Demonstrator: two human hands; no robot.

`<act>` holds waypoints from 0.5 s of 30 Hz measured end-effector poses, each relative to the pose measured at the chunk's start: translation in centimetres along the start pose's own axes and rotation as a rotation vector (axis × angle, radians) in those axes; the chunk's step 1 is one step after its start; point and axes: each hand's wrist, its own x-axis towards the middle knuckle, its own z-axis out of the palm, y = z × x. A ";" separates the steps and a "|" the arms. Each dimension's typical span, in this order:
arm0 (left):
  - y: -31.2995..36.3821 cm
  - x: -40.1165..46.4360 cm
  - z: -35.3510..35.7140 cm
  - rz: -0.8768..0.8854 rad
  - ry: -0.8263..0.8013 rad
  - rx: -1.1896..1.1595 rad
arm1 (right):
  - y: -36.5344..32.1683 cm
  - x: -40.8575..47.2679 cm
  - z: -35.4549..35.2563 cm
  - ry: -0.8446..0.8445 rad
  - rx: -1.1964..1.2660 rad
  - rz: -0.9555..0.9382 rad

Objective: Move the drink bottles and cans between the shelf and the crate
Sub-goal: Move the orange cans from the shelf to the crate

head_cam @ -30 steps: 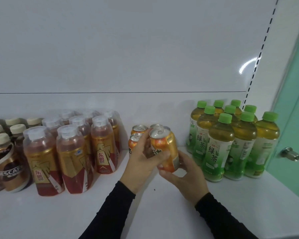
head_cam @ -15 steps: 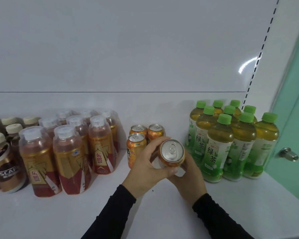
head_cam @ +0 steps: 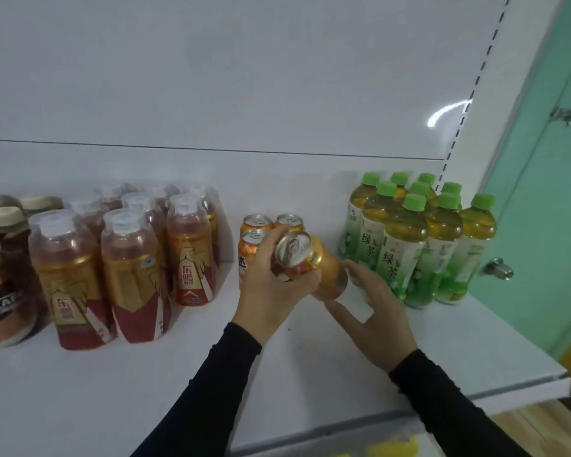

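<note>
My left hand (head_cam: 271, 291) grips an orange drink can (head_cam: 314, 262) just above the white shelf (head_cam: 145, 374). The can is tilted, its silver top facing me and to the left. My right hand (head_cam: 376, 308) is beside and below the can's base with fingers spread and straight; I cannot tell whether it touches the can. Three more orange cans (head_cam: 257, 222) stand on the shelf right behind my left hand. No crate is in view.
Several green-capped tea bottles (head_cam: 406, 245) stand right of the cans. Shrink-wrapped red and gold bottles (head_cam: 129, 258) and brown coffee bottles (head_cam: 0, 285) stand left. A green door with a knob (head_cam: 498, 268) is at the right. Something yellow (head_cam: 393, 448) shows below the shelf edge.
The can has tipped over to the left in my left hand. My right hand has come off it and spread open to the right. The camera has swung left.
</note>
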 end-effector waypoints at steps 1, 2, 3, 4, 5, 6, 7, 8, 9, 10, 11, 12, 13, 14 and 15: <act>0.4 -0.1 0.0 0.005 0.007 -0.044 | -0.3 -0.8 -1.1 0.029 -0.058 -0.015; 0.9 -0.3 0.0 0.009 0.015 -0.077 | -0.5 -1.5 -2.0 0.064 -0.117 -0.020; 1.4 -0.5 0.1 0.009 0.005 -0.115 | -0.8 -2.4 -3.4 0.107 -0.177 -0.016; 1.8 -0.7 0.2 0.007 -0.010 -0.154 | -1.1 -3.1 -4.6 0.142 -0.229 -0.018; 2.1 -1.0 0.3 -0.002 -0.026 -0.191 | -1.3 -3.8 -5.9 0.168 -0.277 -0.024; 2.4 -1.5 0.7 -0.017 -0.055 -0.226 | -1.5 -4.8 -7.4 0.187 -0.324 -0.022; 2.5 -1.9 1.0 -0.034 -0.074 -0.249 | -1.6 -5.5 -8.6 0.197 -0.352 -0.016; 2.8 -2.5 1.8 -0.048 -0.095 -0.260 | -1.7 -6.6 -10.1 0.211 -0.377 -0.005; 2.9 -3.1 2.4 -0.065 -0.107 -0.265 | -1.8 -7.5 -11.3 0.218 -0.398 0.004; 3.0 -3.7 3.1 -0.085 -0.119 -0.269 | -1.8 -8.3 -12.4 0.231 -0.420 0.014; 3.3 -4.5 4.2 -0.107 -0.138 -0.270 | -1.9 -9.4 -13.8 0.246 -0.444 0.037; 3.3 -5.2 5.1 -0.126 -0.155 -0.272 | -1.9 -10.3 -14.8 0.257 -0.458 0.060; 3.4 -6.0 6.4 -0.146 -0.172 -0.275 | -1.9 -11.6 -16.2 0.269 -0.477 0.083; 3.5 -6.7 7.5 -0.166 -0.188 -0.285 | -1.8 -12.6 -17.3 0.272 -0.497 0.097; 3.6 -7.3 8.7 -0.184 -0.204 -0.299 | -1.7 -13.6 -18.4 0.276 -0.518 0.111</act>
